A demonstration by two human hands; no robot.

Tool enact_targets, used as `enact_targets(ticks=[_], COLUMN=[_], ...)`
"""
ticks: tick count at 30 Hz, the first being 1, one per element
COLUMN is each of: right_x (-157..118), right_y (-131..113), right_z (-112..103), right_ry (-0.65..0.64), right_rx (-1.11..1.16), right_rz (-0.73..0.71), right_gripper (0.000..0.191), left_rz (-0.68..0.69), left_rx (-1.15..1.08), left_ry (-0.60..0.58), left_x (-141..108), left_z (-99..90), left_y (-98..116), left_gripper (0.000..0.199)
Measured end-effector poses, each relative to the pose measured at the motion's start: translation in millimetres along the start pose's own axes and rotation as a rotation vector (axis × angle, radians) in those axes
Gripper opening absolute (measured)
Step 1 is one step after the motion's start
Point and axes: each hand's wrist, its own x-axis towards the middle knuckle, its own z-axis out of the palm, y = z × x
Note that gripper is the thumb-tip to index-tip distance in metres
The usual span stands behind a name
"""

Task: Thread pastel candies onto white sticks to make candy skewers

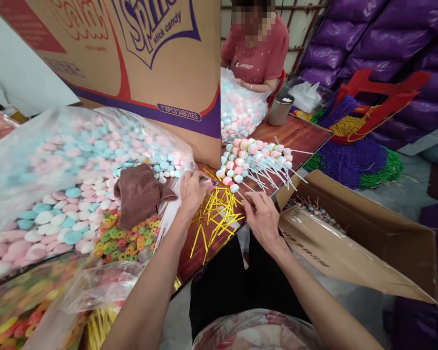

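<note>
At the table's middle, my left hand [192,190] reaches in beside the gold twist ties [219,214]; its fingertips are bunched near a small dark blue bit, and what they hold is too small to name. Close to the table's front edge, my right hand [262,214] has its fingers curled at the end of a white stick below the candy skewers [241,160]. These skewers of pink, white and blue marshmallows lie in a pile with their sticks pointing right. Left of my left hand, a brown cloth [140,194] rests on loose marshmallows [73,209] and ring-shaped cereal [126,238].
A tall printed carton [149,73] stands behind the marshmallow bag. Across the table [306,133] sits a person in a red shirt [257,53], near a metal cup [281,109]. An open cardboard box [368,228] is at the right, below a red stool [379,107].
</note>
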Motion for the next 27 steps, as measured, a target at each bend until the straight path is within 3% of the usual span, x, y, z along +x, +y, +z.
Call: enact_targets(ticks=[6, 12, 15, 19, 21, 23, 27], right_x=[-2.8, -1.4, 5.1, 12.8, 12.9, 10.4, 2.8], right_y=[3.5, -8.2, -23.8, -44.2, -50.4, -54.3, -62.2], right_z=[5.8, 0.5, 0.6, 9.1, 12.2, 11.6, 1.3], right_ry=[-0.029, -0.015, -0.032, -0.258, -0.297, -0.269, -0.243], right_rx=[-0.176, -0.122, 0.133, 0.787, 1.001, 1.068, 1.019], right_rz=[-0.037, -0.054, 0.011, 0.334, 0.460, 0.465, 0.380], right_gripper=[0.016, 0.018, 0.019, 0.021, 0.022, 0.021, 0.018], left_rz=[-0.080, -0.108, -0.008, 0.032, -0.087, -0.268, -0.606], left_rx=[0.008, -0.197, -0.350, -0.518, -0.626, -0.795, -1.398], left_ry=[0.043, 0.140, 0.176, 0.132, 0.203, 0.200, -0.127], left_x=[1.5, -11.1, -31.9, -73.2, -96.2, -117.0, -135.2], left_z=[9.9, -7.3, -17.0, -25.5, -28.9, -31.5, -33.3], left_y=[-14.1, -1.3, 13.8, 37.9, 46.7, 52.2, 55.8], left_gripper=[0.010, 0.019, 0.016, 0.015, 0.016, 0.028, 0.042])
